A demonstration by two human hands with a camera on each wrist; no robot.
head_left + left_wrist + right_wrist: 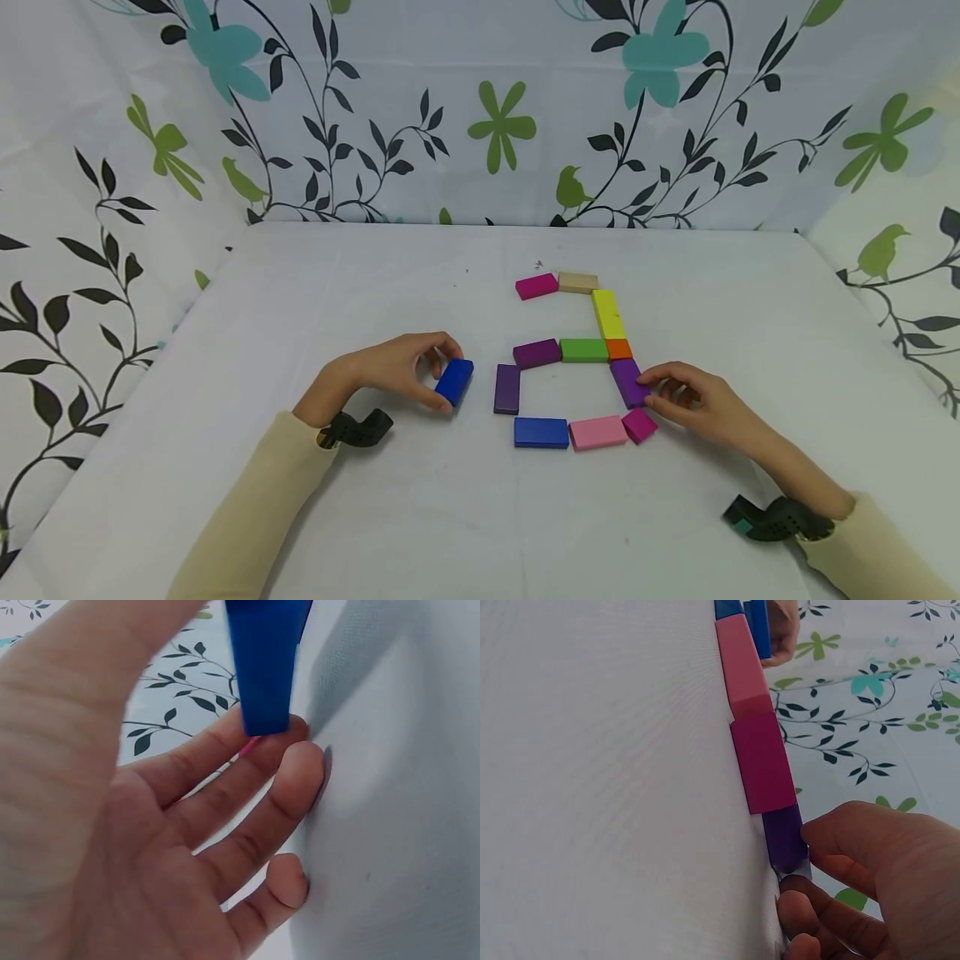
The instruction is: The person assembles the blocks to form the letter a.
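Note:
A blue block [454, 382] is pinched between the thumb and fingers of my left hand [401, 364], tilted just above or at the table. In the left wrist view, the blue block [264, 671] stands before the fingertips. My right hand [701, 400] touches the right edge of a purple block [627, 383] with relaxed, bent fingers. The right wrist view shows thumb and fingertips against that purple block [786, 838]. Beside it lie a magenta block [640, 425], a pink block [597, 433] and another blue block [541, 432].
More blocks continue the outline: dark purple [507, 389], plum [537, 354], green [584, 351], orange [618, 349], yellow [608, 314], tan [578, 283] and bright pink [537, 287]. They lie on a white table [337, 275]. Patterned cloth [457, 50] hangs behind and beside it.

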